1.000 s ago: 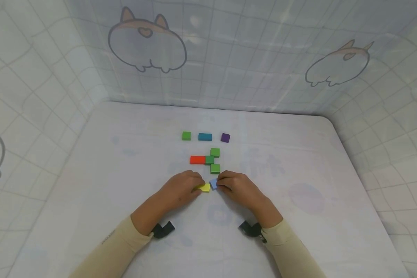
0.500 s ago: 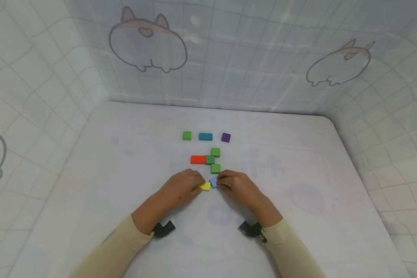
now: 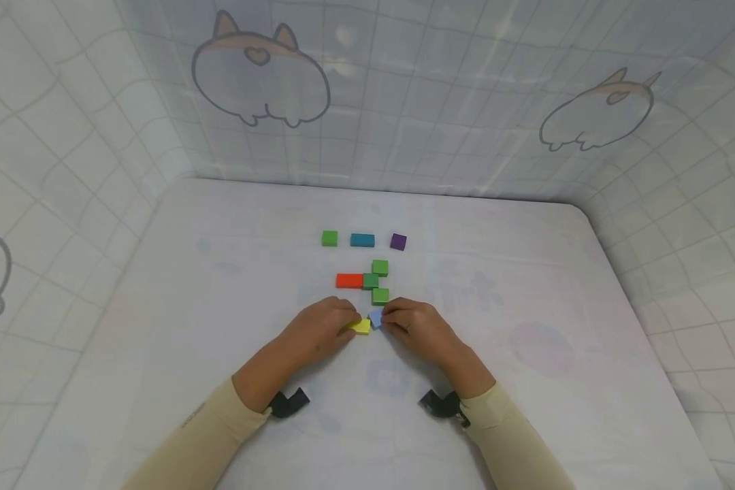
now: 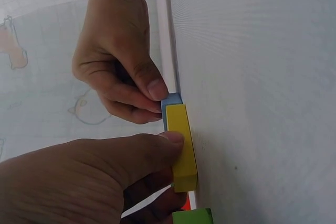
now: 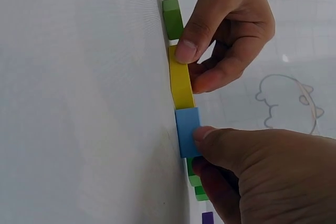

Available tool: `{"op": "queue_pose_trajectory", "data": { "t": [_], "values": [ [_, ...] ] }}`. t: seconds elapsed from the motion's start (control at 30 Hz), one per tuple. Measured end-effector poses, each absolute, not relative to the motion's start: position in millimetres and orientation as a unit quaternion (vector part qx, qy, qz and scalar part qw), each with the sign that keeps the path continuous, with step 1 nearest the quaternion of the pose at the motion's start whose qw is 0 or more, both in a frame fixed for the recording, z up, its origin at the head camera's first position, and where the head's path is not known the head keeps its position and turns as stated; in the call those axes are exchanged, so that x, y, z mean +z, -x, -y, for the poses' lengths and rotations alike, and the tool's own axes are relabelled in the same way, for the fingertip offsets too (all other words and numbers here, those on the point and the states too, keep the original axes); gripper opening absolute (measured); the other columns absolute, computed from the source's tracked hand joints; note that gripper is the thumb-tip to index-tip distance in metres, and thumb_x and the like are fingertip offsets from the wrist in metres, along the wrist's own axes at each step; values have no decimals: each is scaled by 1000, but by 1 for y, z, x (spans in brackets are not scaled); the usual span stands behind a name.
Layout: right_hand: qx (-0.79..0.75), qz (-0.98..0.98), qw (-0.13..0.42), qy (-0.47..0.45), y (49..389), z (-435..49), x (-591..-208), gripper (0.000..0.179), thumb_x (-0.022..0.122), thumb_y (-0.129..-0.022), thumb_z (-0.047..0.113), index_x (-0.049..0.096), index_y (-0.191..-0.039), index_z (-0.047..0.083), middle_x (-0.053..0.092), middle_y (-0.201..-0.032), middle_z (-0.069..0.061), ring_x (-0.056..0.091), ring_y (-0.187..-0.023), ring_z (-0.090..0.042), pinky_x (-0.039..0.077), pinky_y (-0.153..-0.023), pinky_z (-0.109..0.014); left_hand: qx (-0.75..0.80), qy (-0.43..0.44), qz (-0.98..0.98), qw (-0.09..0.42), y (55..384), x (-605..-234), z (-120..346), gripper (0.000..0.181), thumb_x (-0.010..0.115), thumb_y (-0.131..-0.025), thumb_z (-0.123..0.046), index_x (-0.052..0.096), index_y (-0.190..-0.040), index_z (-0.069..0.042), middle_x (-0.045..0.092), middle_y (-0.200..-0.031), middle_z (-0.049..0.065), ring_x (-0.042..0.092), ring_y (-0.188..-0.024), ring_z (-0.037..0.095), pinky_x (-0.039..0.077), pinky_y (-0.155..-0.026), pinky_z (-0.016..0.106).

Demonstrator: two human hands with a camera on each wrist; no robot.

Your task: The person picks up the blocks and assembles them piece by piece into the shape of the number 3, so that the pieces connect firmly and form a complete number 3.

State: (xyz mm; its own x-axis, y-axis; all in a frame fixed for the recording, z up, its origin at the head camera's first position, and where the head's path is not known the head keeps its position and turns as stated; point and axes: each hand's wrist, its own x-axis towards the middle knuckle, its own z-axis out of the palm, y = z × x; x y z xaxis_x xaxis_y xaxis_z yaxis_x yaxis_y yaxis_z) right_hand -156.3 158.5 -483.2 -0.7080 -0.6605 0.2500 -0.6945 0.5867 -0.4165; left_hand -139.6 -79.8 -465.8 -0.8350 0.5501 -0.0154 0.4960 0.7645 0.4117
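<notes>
In the head view, my left hand [image 3: 321,331] pinches a yellow block [image 3: 361,327], its thumb [image 4: 170,142] on the block's near side in the left wrist view. My right hand [image 3: 425,333] holds a small light-blue block [image 3: 376,318] between thumb and fingers. The blue block sits tilted at the yellow one's right end, and in the right wrist view the yellow block [image 5: 181,80] and blue block [image 5: 189,132] appear to meet. Just beyond them lie a red block [image 3: 349,281], a dark green block [image 3: 370,281] touching it, and light green blocks [image 3: 380,297] [image 3: 380,267] at its corners.
Farther back, a light green block [image 3: 329,238], a teal block [image 3: 363,240] and a purple block [image 3: 398,241] lie in a spaced row. A white cloth [image 3: 527,272] covers the table. Patterned fabric walls [image 3: 429,102] rise at the back and sides.
Both hands have edged slightly forward with the yellow and blue blocks, nearer the light green block. Their grips look the same. The other blocks stay in the same arrangement.
</notes>
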Motion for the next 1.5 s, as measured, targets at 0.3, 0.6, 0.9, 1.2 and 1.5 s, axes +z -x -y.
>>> {"op": "queue_pose_trajectory", "data": {
  "t": [0.3,0.6,0.9,1.2,1.5],
  "values": [
    [257,885,47,-386,160,-158,-489,15,79,-84,7,79,-100,6,72,-108,-2,68,-101,-13,56,-89,-24,196,-275,-939,65,139,-466,81,22,70,-92,-15,74,-114,-14,70,-112,-4,61,-108,15,53,-96,32],
    [256,887,50,-381,158,-157,-490,16,79,-84,7,79,-100,6,72,-108,-2,68,-101,-13,56,-90,-25,183,-266,-943,75,139,-464,80,24,70,-92,-17,73,-115,-13,70,-113,-3,60,-109,16,52,-97,32],
    [261,884,60,-384,158,-155,-491,15,79,-84,7,79,-99,5,72,-108,-3,69,-101,-13,56,-90,-24,182,-266,-944,70,140,-464,82,24,71,-92,-17,74,-116,-14,70,-114,-3,60,-109,16,53,-97,32],
    [256,886,61,-381,157,-154,-491,15,79,-84,7,79,-99,5,73,-108,-3,69,-101,-14,56,-90,-24,182,-265,-944,68,141,-463,83,24,70,-92,-16,73,-116,-13,70,-114,-2,60,-110,17,53,-96,32],
    [257,883,62,-387,159,-154,-490,15,79,-84,7,79,-99,5,73,-107,-3,69,-101,-13,56,-90,-24,186,-259,-945,70,142,-462,83,24,70,-92,-15,73,-115,-13,70,-114,-2,60,-111,17,53,-97,33]
  ]
}}
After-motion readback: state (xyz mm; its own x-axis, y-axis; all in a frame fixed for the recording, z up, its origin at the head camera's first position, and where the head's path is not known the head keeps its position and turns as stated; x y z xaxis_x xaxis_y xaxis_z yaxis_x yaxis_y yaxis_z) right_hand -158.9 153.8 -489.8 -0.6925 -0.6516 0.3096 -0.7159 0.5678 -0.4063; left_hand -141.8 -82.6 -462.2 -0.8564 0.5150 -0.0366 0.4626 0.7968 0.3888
